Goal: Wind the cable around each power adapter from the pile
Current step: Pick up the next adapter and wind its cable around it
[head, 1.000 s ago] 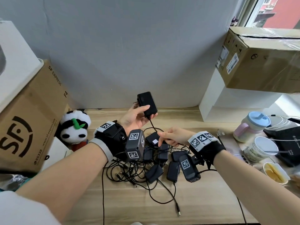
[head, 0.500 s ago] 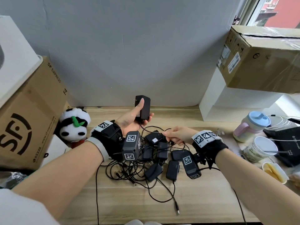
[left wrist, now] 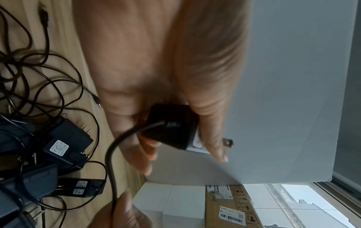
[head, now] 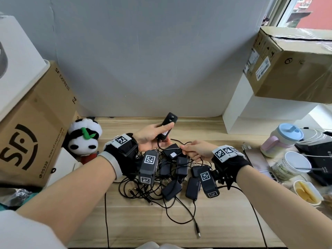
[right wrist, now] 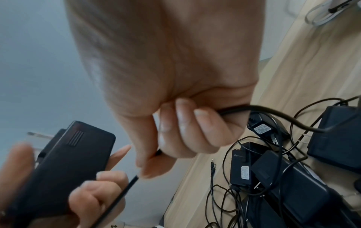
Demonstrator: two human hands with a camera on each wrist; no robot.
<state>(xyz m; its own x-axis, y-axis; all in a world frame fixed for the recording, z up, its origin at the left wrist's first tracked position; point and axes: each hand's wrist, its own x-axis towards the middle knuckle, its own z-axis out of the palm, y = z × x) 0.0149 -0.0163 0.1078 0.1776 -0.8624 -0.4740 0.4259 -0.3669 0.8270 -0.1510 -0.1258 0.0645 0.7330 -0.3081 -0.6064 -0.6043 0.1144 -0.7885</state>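
My left hand [head: 152, 135] grips a black power adapter [head: 168, 125] [left wrist: 171, 128] [right wrist: 64, 169] above the pile, tilted with its prong end up and away. Its black cable [left wrist: 111, 162] [right wrist: 121, 194] leaves the lower end and runs to my right hand [head: 194, 150], which pinches it between thumb and forefinger with the other fingers curled round it [right wrist: 230, 110]. Below both hands lies the pile of several black adapters [head: 179, 169] [left wrist: 66, 138] [right wrist: 273, 177] with tangled cables [head: 143, 191] on the wooden table [head: 224, 221].
A panda plush [head: 84, 139] and an SF Express carton [head: 36, 126] stand at the left. At the right are a white shelf block [head: 251, 119], a taped carton [head: 291, 69], a lidded cup [head: 280, 139], a paper bowl [head: 291, 166] and a snack tub [head: 307, 193].
The left hand has turned the adapter from upright to tilted, its prong end now facing me. The right hand has shifted slightly right, still pinching the cable.
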